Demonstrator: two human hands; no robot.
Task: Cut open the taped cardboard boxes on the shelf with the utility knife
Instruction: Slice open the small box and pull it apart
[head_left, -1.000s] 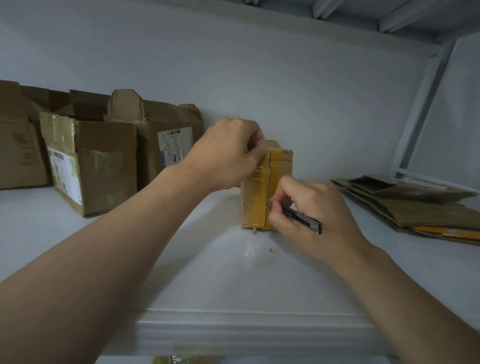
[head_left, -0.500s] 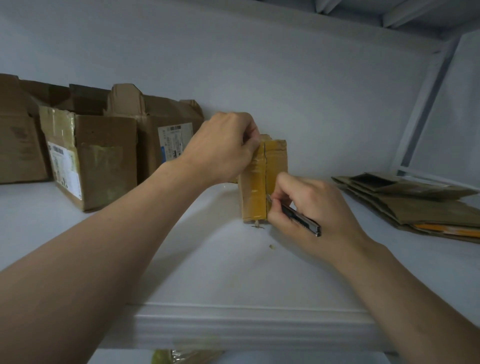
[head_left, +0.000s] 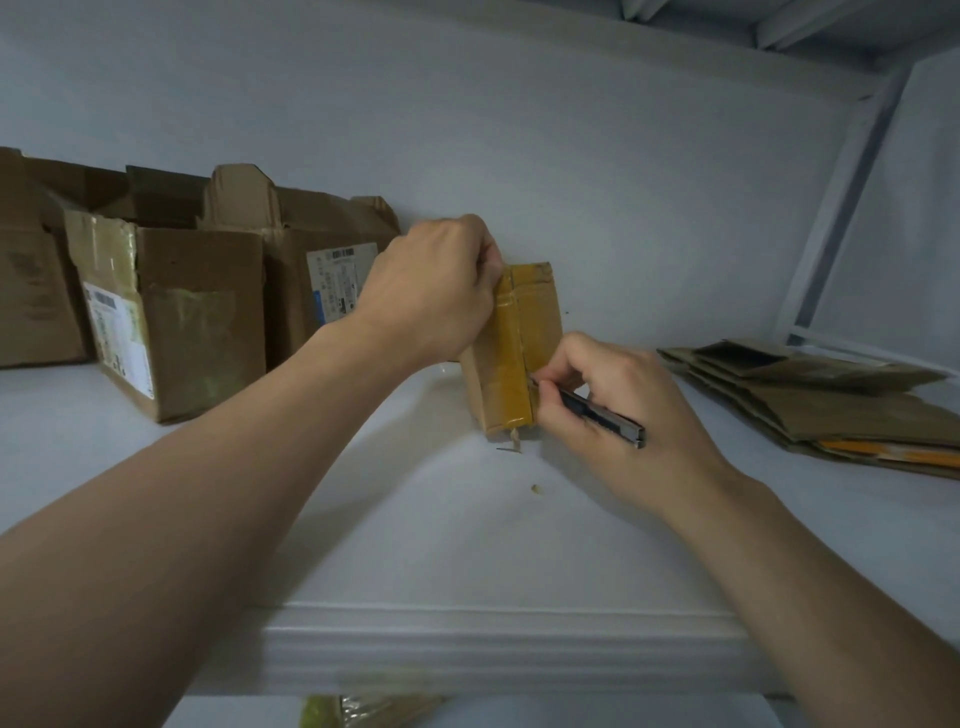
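A small cardboard box (head_left: 511, 358) wrapped in shiny brown tape stands on end in the middle of the white shelf (head_left: 415, 519). My left hand (head_left: 436, 291) grips its upper left edge from the top. My right hand (head_left: 618, 410) holds a dark utility knife (head_left: 597, 413) like a pen, with the tip at the box's taped seam, low on the right side. A torn shred of tape hangs at the box's bottom corner.
Three opened cardboard boxes (head_left: 171, 312) stand at the back left. A stack of flattened cardboard (head_left: 831, 400) lies at the right. Small scraps (head_left: 535, 488) lie on the shelf in front of the box. The shelf's front lip (head_left: 493, 649) runs below my arms.
The knife tip has slid a little down the taped seam toward the box's bottom. My left hand keeps its grip on the box's top.
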